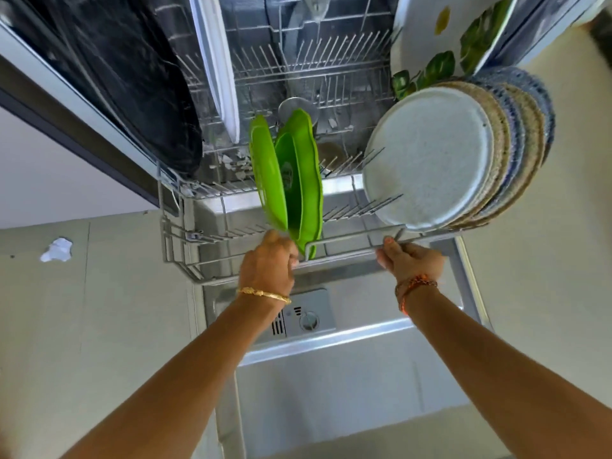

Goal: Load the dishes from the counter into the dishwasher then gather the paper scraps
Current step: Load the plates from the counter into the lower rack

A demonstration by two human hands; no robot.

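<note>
The dishwasher's lower rack (347,248) is pulled out over the open door (331,385). Two green plates (288,180) stand on edge in its middle. A row of several speckled and patterned round plates (430,157) stands at the right, behind it a large leaf-print plate (450,38). A white plate (218,61) and a dark pan (132,77) stand at the left. My left hand (268,263) grips the rack's front rail by the green plates. My right hand (410,260) grips the same rail further right. A crumpled paper scrap (58,250) lies on the floor at left.
Small white scraps (235,160) lie in the rack bottom among the tines. The detergent dispenser (304,316) sits in the door below my wrists. A pale tiled floor (82,326) spreads on both sides. A cabinet front (49,180) borders the left.
</note>
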